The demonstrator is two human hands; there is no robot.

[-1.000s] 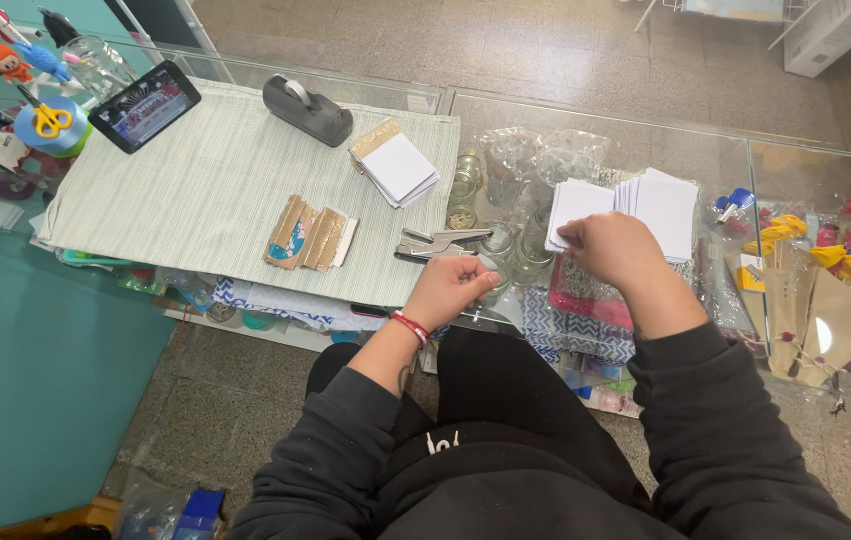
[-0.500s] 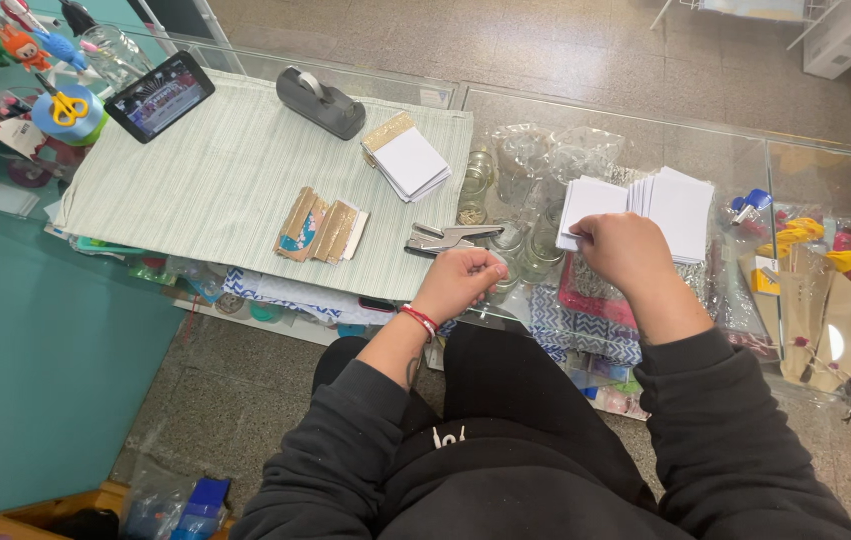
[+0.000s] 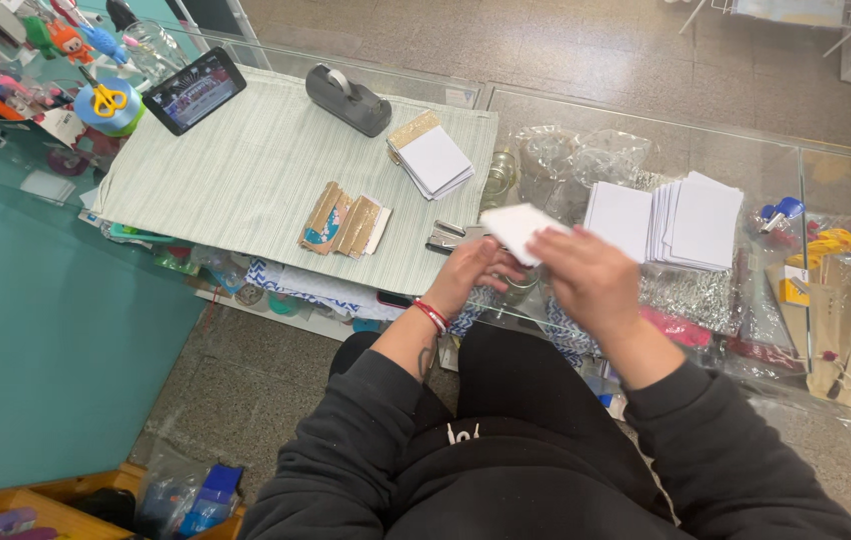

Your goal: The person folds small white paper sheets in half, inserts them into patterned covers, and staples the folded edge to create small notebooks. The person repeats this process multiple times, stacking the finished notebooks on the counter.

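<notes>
- Head view: both hands meet above the near edge of the glass-topped surface (image 3: 646,120), holding one small white paper card (image 3: 516,228) between them.
- Right hand (image 3: 594,280): fingers curled, pinching the card's right edge; card is tilted, lifted off the surface.
- Left hand (image 3: 474,270): fingers bent in under the card's lower left side, touching it; red braided wristband (image 3: 433,315) on that wrist.
- Grey metal stapler (image 3: 451,238) lies flat just beside the left hand, at the edge of the pale green striped mat (image 3: 246,170).
- Fanned row of white paper cards (image 3: 676,220) lies on the glass just right of the held card, apart from it.
- On the mat: small stack of white cards with a gold-edged one beneath (image 3: 432,155), gold and teal folded card pieces (image 3: 344,220), dark grey tape dispenser (image 3: 348,100) at the far edge.
- Black phone (image 3: 195,90) propped at the mat's far left corner, screen lit; yellow-handled scissors (image 3: 109,100) on a blue round tin beside it.
- Brown paper cones (image 3: 846,330) at far right of the surface.
</notes>
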